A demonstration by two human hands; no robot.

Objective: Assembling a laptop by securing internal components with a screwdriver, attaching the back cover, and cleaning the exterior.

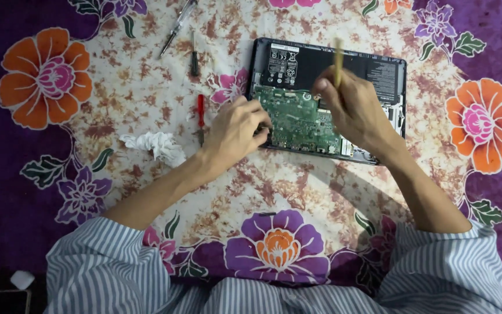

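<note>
The opened laptop (327, 93) lies ahead of you, cover off, green board (294, 119) exposed. Your left hand (235, 132) curls against its edge; your right hand (352, 107) pinches a yellowish tool (338, 61), possibly a brush.

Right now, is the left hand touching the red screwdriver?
Apart. The head view shows floral cloth between the left hand and the red screwdriver.

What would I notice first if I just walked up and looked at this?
Probably the opened laptop at top centre, its green circuit board bare. Both hands work on it: the left hand rests at its left edge, the right hand holds a yellowish stick-like tool. All this lies on a bright flowered cloth, a red screwdriver nearby.
</note>
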